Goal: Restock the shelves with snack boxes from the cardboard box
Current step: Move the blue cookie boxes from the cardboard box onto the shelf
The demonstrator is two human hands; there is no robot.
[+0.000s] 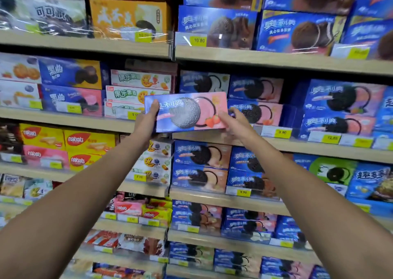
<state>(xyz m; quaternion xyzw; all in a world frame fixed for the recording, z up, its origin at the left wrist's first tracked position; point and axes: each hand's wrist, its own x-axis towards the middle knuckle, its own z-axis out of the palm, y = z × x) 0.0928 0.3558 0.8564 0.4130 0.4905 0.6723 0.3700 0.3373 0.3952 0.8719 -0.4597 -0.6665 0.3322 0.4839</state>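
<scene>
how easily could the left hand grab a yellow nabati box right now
Probably not yet: the left hand grips the cookie box with the right hand, though nothing blocks the nabati box.

I read the snack box (187, 111) at frame centre as blue on its left half and pink on its right half. It is printed with a grey embossed cookie disc and red strawberries. The shelf edges (85, 44) show a pale wood tone. The price tags (200, 40) are yellow with dark figures. At left centre I log yellow wafer boxes (89, 140) with red oval logos, and a pink wafer box (45, 156) below them. At upper left is an orange box (127, 17). At right is a green-panelled blue box (331, 170).
</scene>
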